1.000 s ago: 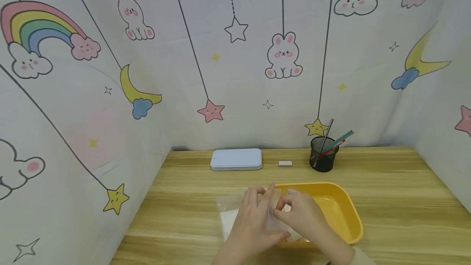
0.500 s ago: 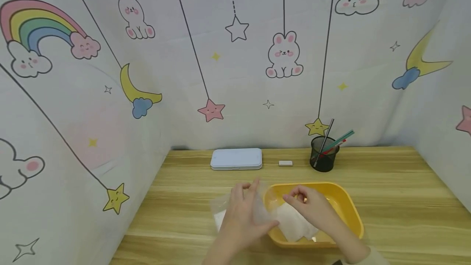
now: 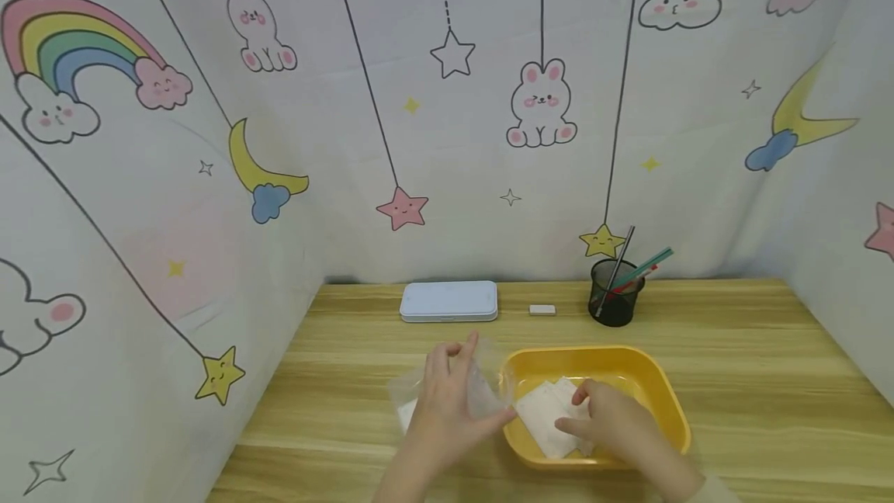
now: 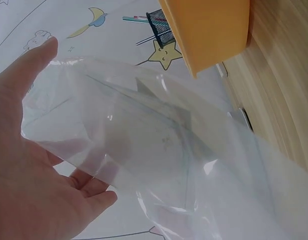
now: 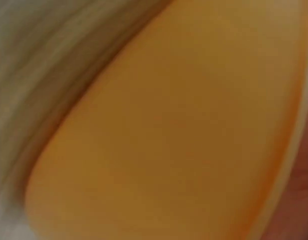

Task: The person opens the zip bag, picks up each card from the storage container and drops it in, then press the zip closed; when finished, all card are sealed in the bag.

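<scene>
My left hand [image 3: 443, 406] holds a clear plastic bag [image 4: 128, 130] just left of the yellow tray [image 3: 670, 410]. The thumb and fingers stand wide apart around the bag, with the fingers bent against its lower side in the left wrist view. White flat contents show faintly through the film. Several thin white square pieces [image 3: 541, 418] lie overlapping in the tray. Over them is my right hand [image 3: 615, 418], its thumb and forefinger parted, with no piece visibly gripped. The right wrist view is blurred and mostly filled by the tray's outer wall [image 5: 169, 125].
At the back of the wooden table [image 3: 335, 379] are a white pencil case [image 3: 448, 301], a small white eraser [image 3: 542, 310] and a black mesh pen holder [image 3: 612, 293] with pencils. Patterned cloth walls [image 3: 447, 138] close in the back and sides.
My left hand has shifted left with the bag, away from the tray. My right hand has left the bag and come down over the white pieces, which are now more exposed.
</scene>
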`<state>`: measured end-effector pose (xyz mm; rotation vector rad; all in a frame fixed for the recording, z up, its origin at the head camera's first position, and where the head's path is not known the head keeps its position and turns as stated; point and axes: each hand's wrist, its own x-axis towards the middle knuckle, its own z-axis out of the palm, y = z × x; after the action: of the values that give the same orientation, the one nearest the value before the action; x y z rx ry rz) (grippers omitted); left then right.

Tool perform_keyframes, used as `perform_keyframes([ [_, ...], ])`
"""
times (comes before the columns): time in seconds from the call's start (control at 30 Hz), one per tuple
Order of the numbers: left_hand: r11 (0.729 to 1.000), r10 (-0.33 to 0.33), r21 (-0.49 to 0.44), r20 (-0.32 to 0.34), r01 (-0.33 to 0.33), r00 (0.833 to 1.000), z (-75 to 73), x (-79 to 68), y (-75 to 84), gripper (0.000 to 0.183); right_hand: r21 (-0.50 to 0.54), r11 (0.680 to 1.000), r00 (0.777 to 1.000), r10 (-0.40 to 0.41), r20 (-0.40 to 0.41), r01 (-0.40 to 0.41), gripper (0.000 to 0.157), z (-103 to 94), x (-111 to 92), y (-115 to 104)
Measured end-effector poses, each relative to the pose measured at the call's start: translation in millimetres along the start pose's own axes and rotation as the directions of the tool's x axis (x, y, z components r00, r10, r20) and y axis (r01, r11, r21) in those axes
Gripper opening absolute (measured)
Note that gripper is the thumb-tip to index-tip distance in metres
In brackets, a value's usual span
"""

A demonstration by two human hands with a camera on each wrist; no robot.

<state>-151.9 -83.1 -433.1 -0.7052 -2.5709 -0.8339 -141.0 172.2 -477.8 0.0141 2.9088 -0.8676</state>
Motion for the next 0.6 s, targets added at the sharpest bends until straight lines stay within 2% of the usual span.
perform_keyframes([
  [0.17,1.0,0.005,0.012,0.004,-0.005,1.0,0.6,-0.6,-2.0,0.105,-0.078,0.997,1.0,0.004,-0.005,-0.005,0.06,8.8,-0.9,4.2],
  [0.3,1.0,0.006,0.017,-0.006,-0.005,1.0,1.5,-1.6,-4.4,0.106,-0.099,0.995,1.0,0.021,-0.002,-0.021,0.067,15.1,-0.3,5.3],
  [0.47,1.0,0.003,0.014,-0.003,-0.003,1.0,1.3,-2.6,-5.7,0.105,-0.114,0.993,0.999,0.032,0.004,-0.032,0.069,18.8,1.5,6.1],
  [0.6,1.0,0.006,0.015,-0.003,-0.006,1.0,0.9,-2.9,-6.2,0.106,-0.133,0.991,0.999,0.029,0.015,-0.027,0.063,18.7,3.7,7.0],
])
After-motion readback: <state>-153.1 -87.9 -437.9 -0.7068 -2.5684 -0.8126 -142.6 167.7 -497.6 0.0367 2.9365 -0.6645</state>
